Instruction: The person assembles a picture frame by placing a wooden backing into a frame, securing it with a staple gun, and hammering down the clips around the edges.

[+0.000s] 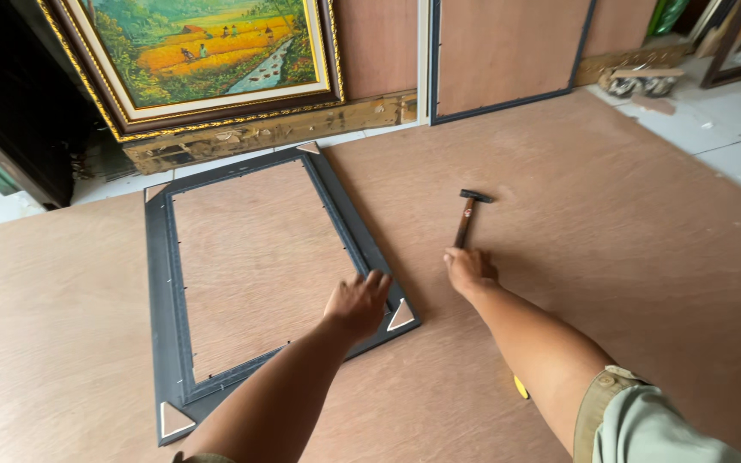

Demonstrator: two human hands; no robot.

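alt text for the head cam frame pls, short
A person's left hand rests on the lower right side of a dark picture frame lying face down on a brown plywood sheet, while the right hand grips the handle of a small hammer lying on the sheet beside it. A gold-framed landscape painting leans against the wall behind.

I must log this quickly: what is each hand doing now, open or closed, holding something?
Left hand: open, fingers resting on the dark picture frame, holding nothing.
Right hand: closed on the hammer handle.
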